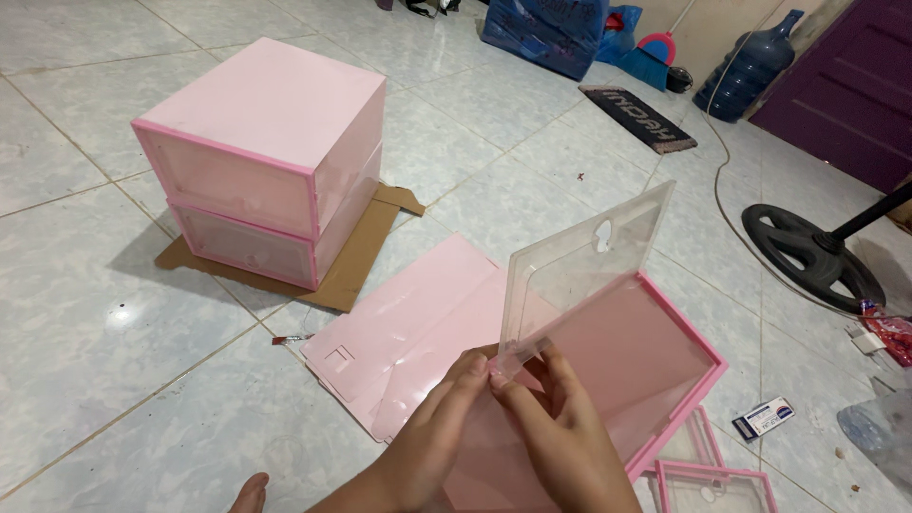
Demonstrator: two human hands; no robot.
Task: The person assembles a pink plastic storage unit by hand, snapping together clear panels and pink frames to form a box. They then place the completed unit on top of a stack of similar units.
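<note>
- Far left, I see two assembled pink storage boxes (266, 161) stacked one on the other, resting on a flat piece of brown cardboard (356, 261) on the tiled floor (85, 313).
- In the middle lie flat pink plastic panels (408, 318), unfolded, with their near edge tucked under the hands.
- Just right of them is a pink rectangular frame (689, 337), tilted up, with a pink panel inside it.
- A clear plastic door panel (584, 271) stands upright at the frame's left edge, its near lower corner at my fingertips.
- My left hand (432, 442) pinches that lower corner between thumb and fingers, closed on it.
- My right hand (560, 432) grips the same corner from the other side, fingers curled tight around the edge.
- I judge the step in hand to be seating the clear door's corner peg into the frame; the next move calls for lining the corner up with its socket and pressing gently, so that the thin plastic is not cracked.
- Near right, more pink-framed clear doors (712, 480) lie flat, and a small white and blue carton (765, 418) sits beside them.
</note>
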